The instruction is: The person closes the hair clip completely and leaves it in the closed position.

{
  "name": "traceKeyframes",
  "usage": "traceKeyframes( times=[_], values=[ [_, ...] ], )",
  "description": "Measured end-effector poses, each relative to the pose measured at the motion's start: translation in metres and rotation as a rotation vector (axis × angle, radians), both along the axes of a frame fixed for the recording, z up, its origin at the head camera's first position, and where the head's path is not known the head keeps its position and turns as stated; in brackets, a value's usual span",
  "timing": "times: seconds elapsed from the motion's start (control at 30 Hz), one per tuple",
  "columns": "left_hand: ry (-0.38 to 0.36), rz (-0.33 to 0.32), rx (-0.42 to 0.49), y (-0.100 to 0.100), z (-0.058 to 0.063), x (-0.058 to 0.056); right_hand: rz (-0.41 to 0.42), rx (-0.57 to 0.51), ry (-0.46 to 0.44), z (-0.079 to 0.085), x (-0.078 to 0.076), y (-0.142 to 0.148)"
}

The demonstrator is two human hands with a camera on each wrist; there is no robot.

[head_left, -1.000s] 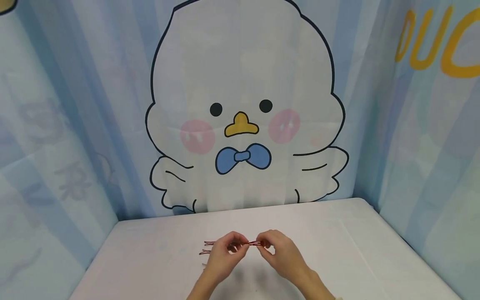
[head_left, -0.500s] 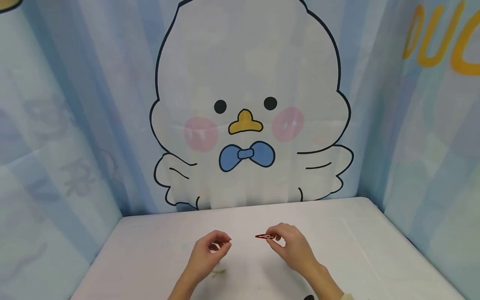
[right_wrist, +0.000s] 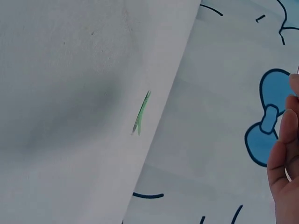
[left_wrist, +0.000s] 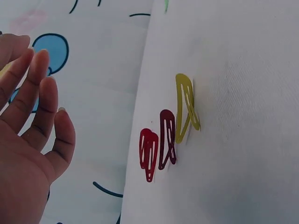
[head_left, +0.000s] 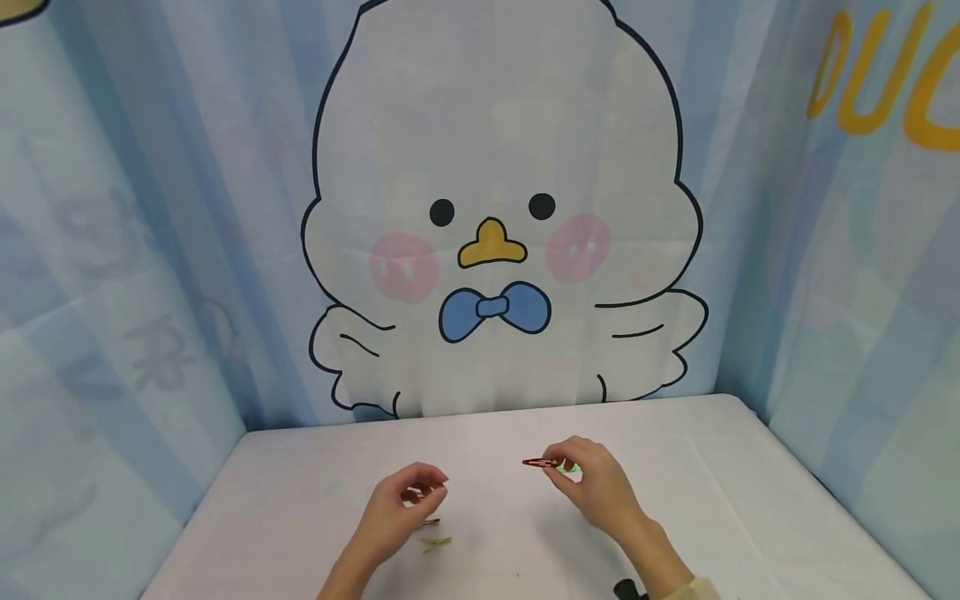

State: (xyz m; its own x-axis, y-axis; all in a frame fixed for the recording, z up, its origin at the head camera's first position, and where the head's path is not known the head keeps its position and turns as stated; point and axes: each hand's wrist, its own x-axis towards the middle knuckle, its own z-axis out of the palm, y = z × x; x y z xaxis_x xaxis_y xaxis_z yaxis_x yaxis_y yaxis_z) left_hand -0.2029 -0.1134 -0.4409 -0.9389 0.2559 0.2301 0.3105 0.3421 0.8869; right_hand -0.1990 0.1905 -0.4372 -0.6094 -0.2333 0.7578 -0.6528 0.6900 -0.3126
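Observation:
My right hand (head_left: 596, 483) pinches a dark red snap hair clip (head_left: 536, 462) between thumb and fingers, its end pointing left above the table. Behind those fingers a green hair clip (right_wrist: 141, 113) lies on the table. My left hand (head_left: 397, 512) hovers at the left with loosely bent fingers and nothing visible in them. Below it, a yellow-green hair clip (left_wrist: 183, 108), a dark red hair clip (left_wrist: 167, 140) and a bright red hair clip (left_wrist: 148, 155) lie in a staggered row; in the head view the left hand hides most of the red ones.
The white table (head_left: 487, 575) ends at a cloth backdrop (head_left: 360, 167) with a cartoon duck, and more cloth hangs at both sides. A small black object (head_left: 626, 589) shows beside the right wrist at the bottom edge.
A second ago both hands met at the dark red hair clip. The left hand has since released it and moved left; the right has carried it right. The yellow-green and green clips have come into view.

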Motion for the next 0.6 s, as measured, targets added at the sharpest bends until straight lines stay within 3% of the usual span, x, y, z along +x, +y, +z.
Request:
traceKeyframes(
  times=[0.6],
  values=[
    [-0.051, -0.035, -0.020, -0.030, -0.017, -0.002, -0.054, -0.043, -0.187, -0.006, -0.005, 0.008]
  ],
)
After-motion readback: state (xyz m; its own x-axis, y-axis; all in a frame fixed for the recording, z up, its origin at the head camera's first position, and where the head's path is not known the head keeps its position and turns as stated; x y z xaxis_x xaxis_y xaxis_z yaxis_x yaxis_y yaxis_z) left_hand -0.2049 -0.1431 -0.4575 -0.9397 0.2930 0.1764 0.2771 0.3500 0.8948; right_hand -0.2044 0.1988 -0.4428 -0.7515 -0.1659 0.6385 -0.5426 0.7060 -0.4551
